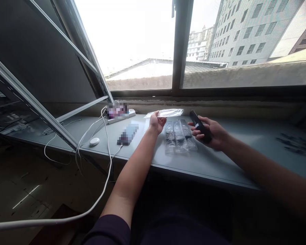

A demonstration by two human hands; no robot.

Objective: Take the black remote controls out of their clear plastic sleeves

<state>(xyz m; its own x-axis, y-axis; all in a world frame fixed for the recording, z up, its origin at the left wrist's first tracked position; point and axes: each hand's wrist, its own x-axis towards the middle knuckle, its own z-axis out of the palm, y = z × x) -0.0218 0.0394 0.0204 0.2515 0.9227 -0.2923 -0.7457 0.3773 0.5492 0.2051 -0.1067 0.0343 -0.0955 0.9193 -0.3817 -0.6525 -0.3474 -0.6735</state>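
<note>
My right hand is wrapped round a black remote control, long and slim, tilted above the table. My left hand is closed at the near edge of a clear, flat plastic bag, its thumb on top and its other fingers curled. Between my hands, several dark remote-like items lie side by side in clear plastic bags. Reflections on the plastic blur their details.
Several dark slim objects lie at the table's right end. On the left are a blurred phone on a cable, a round white puck, a power strip and looping white cable. A metal frame slants over the table.
</note>
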